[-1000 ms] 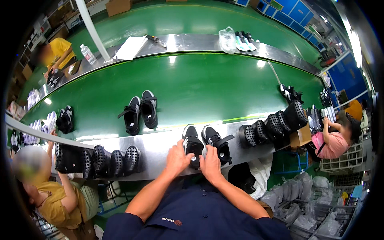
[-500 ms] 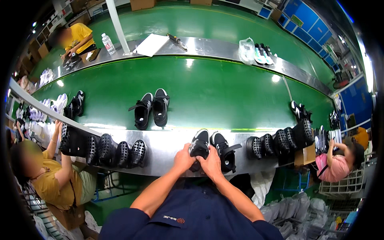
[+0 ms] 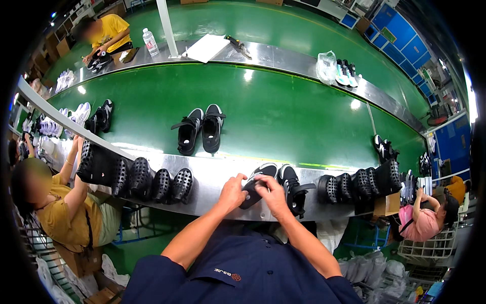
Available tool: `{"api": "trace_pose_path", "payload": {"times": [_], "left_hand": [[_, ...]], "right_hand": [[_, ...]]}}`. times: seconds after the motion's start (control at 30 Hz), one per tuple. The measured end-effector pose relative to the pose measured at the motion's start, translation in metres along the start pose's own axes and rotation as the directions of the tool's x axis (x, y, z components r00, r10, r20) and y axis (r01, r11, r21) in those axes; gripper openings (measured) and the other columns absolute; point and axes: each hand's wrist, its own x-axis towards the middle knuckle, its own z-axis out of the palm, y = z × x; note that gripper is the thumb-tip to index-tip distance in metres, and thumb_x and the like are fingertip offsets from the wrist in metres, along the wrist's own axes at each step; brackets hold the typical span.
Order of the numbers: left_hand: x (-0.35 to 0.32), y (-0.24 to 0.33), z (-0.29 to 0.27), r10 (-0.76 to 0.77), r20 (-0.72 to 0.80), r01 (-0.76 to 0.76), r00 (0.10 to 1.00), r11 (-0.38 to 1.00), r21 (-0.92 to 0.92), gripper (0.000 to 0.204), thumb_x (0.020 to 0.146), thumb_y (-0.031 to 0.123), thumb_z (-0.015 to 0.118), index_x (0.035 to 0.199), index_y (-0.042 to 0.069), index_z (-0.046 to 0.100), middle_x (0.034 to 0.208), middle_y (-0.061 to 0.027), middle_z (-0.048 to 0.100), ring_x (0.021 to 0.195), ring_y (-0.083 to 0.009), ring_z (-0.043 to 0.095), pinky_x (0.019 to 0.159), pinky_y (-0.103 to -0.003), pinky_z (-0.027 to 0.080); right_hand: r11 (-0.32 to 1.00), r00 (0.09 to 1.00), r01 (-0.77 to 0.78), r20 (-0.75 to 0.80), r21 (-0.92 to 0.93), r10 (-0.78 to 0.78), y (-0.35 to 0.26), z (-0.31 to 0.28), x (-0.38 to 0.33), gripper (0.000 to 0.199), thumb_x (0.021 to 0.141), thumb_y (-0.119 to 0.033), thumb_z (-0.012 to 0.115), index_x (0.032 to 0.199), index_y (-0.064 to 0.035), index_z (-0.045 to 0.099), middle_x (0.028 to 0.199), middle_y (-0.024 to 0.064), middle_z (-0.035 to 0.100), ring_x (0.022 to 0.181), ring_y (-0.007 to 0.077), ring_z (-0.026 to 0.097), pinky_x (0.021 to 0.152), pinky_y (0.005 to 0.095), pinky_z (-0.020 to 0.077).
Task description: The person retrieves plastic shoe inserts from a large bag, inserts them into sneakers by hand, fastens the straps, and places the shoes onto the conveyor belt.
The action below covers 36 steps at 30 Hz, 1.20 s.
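A pair of black shoes with white soles lies on the steel ledge (image 3: 212, 175) in front of me. My left hand (image 3: 232, 192) and my right hand (image 3: 273, 195) both grip the left shoe (image 3: 259, 175) of that pair, fingers around its opening. Its mate, the right shoe (image 3: 292, 186), lies beside it with its strap sticking out, untouched. Another black pair (image 3: 201, 129) rests farther out on the green conveyor belt (image 3: 283, 121).
Rows of black perforated shoe lasts stand on the ledge to my left (image 3: 136, 177) and to my right (image 3: 357, 185). A seated person in yellow (image 3: 61, 202) works at my left, another in pink (image 3: 422, 220) at my right. Across the belt sits a third person (image 3: 104, 35).
The pair on the belt has drifted left. My hands stay on the left shoe at the ledge, shifting their grip slightly.
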Motion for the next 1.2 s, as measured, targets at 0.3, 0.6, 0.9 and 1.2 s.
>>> {"api": "trace_pose_path", "payload": {"times": [0.3,0.6,0.9,1.2], "left_hand": [[0.007,0.048,-0.019,0.665,0.178,-0.663,0.725,0.606,0.439,0.015,0.077,0.016,0.065,0.090,0.010,0.070,0.105,-0.0081,0.057,0.100,-0.0262,0.056,0.078,-0.039,0.049],[-0.010,0.047,-0.037,0.659,0.247,-0.703,0.711,0.681,0.204,0.035,0.076,0.018,0.067,0.109,0.006,0.066,0.111,-0.0151,0.060,0.107,-0.0315,0.058,0.089,-0.040,0.050],[-0.035,0.035,-0.047,-0.584,0.428,0.714,0.689,0.650,-0.262,0.064,0.080,0.003,0.059,0.143,0.007,0.046,0.126,-0.0215,0.061,0.105,-0.0370,0.067,0.050,-0.040,0.061],[-0.042,0.011,-0.052,0.026,0.025,-0.015,0.999,0.933,-0.361,0.071,0.073,-0.016,0.049,0.139,0.012,0.052,0.131,-0.0168,0.062,0.126,-0.0292,0.057,0.106,-0.035,0.044]], "right_hand": [[0.974,0.982,-0.189,0.011,0.124,0.189,-0.008,-0.052,-0.004,0.029,0.087,-0.020,0.073,0.106,0.0010,0.066,0.092,0.0028,0.066,0.084,0.0098,0.058,0.078,0.0256,0.0474],[0.923,0.939,-0.312,0.220,0.225,0.264,-0.030,-0.053,-0.008,0.021,0.088,-0.016,0.074,0.098,-0.0008,0.064,0.083,0.0051,0.065,0.072,0.0123,0.064,0.063,0.0269,0.0536],[0.980,0.909,-0.072,0.392,-0.187,0.142,-0.046,-0.039,-0.038,0.019,0.091,-0.016,0.070,0.093,0.0007,0.062,0.077,0.0041,0.064,0.069,0.0096,0.063,0.059,0.0256,0.0491],[0.966,0.914,-0.257,0.320,-0.023,0.250,-0.070,-0.038,-0.061,0.016,0.092,-0.013,0.068,0.101,-0.0004,0.066,0.073,0.0027,0.065,0.067,0.0083,0.061,0.059,0.0247,0.0477]]}}
